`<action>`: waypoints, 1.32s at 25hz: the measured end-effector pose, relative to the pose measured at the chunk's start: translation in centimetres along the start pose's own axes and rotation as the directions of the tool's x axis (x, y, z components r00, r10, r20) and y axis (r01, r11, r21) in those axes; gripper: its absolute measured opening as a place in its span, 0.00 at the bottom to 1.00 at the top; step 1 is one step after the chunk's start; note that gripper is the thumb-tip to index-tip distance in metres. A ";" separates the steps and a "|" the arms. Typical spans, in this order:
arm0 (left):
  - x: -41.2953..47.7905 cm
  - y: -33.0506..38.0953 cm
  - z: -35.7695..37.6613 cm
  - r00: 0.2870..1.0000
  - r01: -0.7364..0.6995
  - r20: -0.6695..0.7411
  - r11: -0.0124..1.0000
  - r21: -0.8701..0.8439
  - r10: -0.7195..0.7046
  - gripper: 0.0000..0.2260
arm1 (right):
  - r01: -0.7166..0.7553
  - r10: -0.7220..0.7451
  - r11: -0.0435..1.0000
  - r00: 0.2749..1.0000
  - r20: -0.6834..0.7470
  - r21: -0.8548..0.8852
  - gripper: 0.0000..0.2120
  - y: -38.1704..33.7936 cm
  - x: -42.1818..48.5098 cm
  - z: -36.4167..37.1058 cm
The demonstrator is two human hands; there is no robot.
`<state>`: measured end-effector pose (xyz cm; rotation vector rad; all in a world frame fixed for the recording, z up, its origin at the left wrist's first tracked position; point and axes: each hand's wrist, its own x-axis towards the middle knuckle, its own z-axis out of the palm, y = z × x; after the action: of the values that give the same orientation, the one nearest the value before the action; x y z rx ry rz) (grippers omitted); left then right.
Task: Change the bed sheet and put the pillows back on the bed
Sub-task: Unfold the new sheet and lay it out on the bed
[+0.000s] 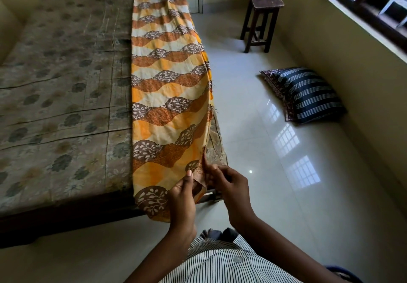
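The folded sheet point(169, 89) lies as a long strip along the right edge of the bare mattress point(66, 84); the pillows point(308, 95) lie on the floor point(253, 133). Our left hand point(182, 194) pinches its near corner. Our right hand point(229, 185) pinches the edge just beside, though which layers they hold we cannot see well. If both take one layer, the sheet will not open, and a pull may drag it off the bed.
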<state>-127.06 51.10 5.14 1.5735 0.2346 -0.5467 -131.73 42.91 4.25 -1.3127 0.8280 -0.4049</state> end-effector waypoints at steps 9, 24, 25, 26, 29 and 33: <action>0.4 -0.4 0.1 1.000 0.005 0.020 1.000 0.012 -0.005 0.09 | -0.187 0.202 0.970 0.976 -0.084 0.158 0.05 0.9 1.1 -1.8; 0.8 -2.6 0.9 0.971 0.140 0.188 0.989 0.042 -0.145 0.09 | -0.396 0.385 0.807 0.915 -0.119 -0.438 0.20 6.0 -0.1 -9.6; 0.7 -2.7 1.2 0.963 0.140 0.223 0.988 0.057 -0.150 0.09 | -0.412 0.422 0.883 0.906 -0.005 -0.225 0.19 4.2 -0.1 -9.1; 0.6 -2.5 1.7 0.957 0.120 0.255 0.990 0.078 -0.136 0.09 | -0.440 0.441 0.897 0.890 0.117 -0.037 0.19 2.7 0.4 -8.7; 0.3 -1.5 3.5 0.944 -0.026 0.321 0.954 0.300 -0.075 0.08 | -0.457 0.465 0.884 0.843 0.271 -0.096 0.28 0.4 4.7 -7.0; 2.4 -0.1 4.0 0.841 -0.138 0.521 0.875 0.464 -0.144 0.15 | -0.200 0.414 0.718 0.893 0.177 -0.667 0.16 0.6 10.6 -4.7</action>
<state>-125.84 46.80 3.93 1.8219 -0.3697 -1.0968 -128.31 32.54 0.30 -1.7618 0.9276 0.4053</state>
